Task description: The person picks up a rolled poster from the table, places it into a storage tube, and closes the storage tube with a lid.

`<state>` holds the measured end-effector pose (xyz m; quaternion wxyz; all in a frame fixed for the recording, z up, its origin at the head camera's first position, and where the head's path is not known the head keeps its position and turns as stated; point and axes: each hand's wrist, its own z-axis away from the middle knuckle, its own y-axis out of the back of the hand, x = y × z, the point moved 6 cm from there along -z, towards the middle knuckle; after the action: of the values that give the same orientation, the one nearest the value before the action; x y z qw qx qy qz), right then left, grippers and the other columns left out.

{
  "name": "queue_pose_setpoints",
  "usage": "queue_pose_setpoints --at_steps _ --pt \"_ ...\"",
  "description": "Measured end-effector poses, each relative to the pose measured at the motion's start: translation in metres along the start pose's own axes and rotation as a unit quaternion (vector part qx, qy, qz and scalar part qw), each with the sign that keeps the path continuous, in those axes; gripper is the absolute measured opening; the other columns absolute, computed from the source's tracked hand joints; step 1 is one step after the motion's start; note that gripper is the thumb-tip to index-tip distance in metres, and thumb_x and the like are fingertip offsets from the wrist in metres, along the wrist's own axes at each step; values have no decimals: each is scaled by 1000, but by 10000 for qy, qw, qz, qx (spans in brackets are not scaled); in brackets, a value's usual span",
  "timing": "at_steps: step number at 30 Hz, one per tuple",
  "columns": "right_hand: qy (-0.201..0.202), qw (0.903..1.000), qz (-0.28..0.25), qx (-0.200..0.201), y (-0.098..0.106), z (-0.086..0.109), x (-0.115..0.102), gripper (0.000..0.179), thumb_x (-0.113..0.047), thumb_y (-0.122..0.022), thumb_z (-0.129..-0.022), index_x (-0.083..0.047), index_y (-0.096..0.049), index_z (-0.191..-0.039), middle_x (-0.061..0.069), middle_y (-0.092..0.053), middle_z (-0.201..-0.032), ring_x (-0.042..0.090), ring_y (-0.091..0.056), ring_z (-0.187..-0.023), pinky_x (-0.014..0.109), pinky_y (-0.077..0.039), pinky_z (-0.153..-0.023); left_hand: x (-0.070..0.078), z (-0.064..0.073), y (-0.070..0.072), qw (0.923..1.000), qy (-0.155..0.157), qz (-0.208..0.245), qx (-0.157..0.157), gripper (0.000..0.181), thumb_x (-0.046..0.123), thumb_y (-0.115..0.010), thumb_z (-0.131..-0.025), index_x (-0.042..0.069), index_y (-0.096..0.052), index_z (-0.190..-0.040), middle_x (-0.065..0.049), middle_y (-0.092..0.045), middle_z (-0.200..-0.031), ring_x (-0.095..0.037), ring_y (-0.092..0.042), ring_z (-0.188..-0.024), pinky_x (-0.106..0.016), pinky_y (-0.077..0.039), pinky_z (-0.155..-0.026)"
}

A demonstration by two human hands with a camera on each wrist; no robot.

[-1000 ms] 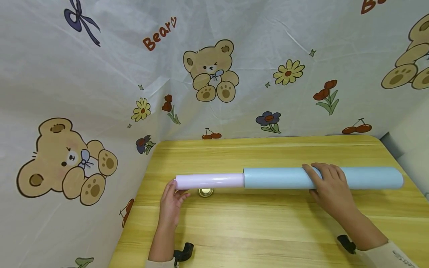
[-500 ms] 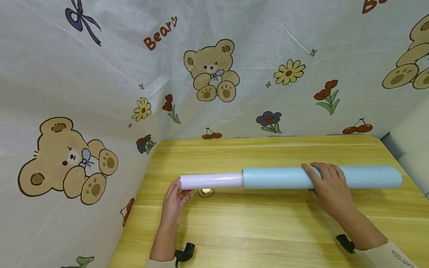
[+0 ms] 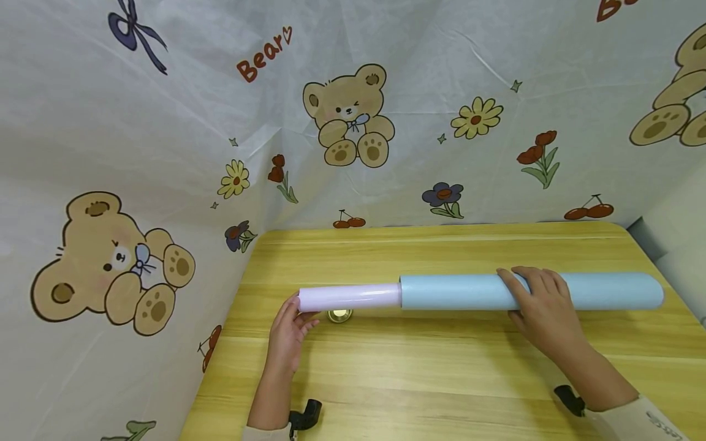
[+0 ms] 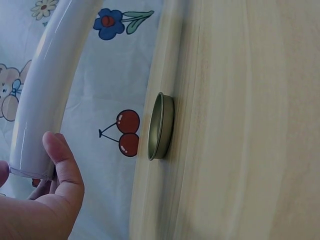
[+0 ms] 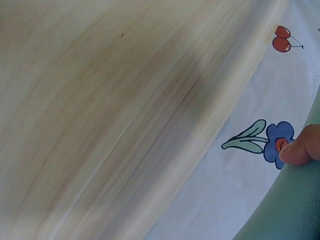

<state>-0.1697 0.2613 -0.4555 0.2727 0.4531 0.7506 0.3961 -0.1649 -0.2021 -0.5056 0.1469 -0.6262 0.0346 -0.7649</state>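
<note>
A slim, glossy lilac tube [image 3: 350, 297] sits partway inside the left end of a thicker light blue tube [image 3: 452, 292]. Both lie level, raised above the wooden table. My left hand [image 3: 287, 334] holds the lilac tube's free end, with thumb and fingers around its rim, as the left wrist view shows. Over the middle of the blue tube my right hand [image 3: 546, 309] grips from above, fingers on the far side. In the right wrist view only a fingertip [image 5: 300, 147] shows against the tube's grained surface [image 5: 290, 205]. The lilac tube's inner end is hidden.
A small round gold-coloured tin [image 4: 161, 127] stands on the wooden table [image 3: 441, 367], just below the lilac tube in the head view. A white cloth [image 3: 193, 92] printed with bears and flowers hangs behind and to the left. Black wrist mounts [image 3: 305, 416] show at both wrists.
My left hand has moved a little to the right with the lilac tube, so less of it shows outside the blue one. The right hand and blue tube stay nearly still.
</note>
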Motion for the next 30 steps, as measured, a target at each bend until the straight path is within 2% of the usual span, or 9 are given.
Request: queue_pose_setpoints --at_steps 10,16,24,30 --pt "24 10000 1 -30 0 0 -1 100 -5 -98 -50 -9 -54 -139 25 -54 -127 47 -51 -114 62 -35 -103 2 2 -1 10000 1 31 25 47 33 -41 -110 7 -43 -149 -8 -53 -130 -22 -62 -112 -25 -56 -88" --pt "-6 9999 -31 -116 0 0 -3 101 -6 -98 -50 -9 -53 -140 25 -54 -128 47 -51 -115 62 -34 -103 3 4 -6 9999 -45 109 -97 48 33 -44 -109 6 -44 -149 -7 -54 -129 -23 -61 -112 -26 -56 -88" --pt "69 9999 -98 23 -1 -1 -5 98 -3 -97 -50 -9 -54 -138 25 -55 -127 47 -51 -115 61 -34 -103 3 4 -9 9997 -67 165 -159 50 33 -46 -108 5 -42 -149 -10 -53 -131 -22 -62 -112 -25 -57 -87" --pt "30 9999 -133 -16 -2 -1 -6 100 -4 -98 -49 -9 -54 -139 25 -54 -128 47 -50 -116 61 -34 -103 0 4 -10 9996 -28 139 -232 50 33 -45 -109 5 -42 -149 -10 -55 -129 -22 -63 -111 -25 -57 -85"
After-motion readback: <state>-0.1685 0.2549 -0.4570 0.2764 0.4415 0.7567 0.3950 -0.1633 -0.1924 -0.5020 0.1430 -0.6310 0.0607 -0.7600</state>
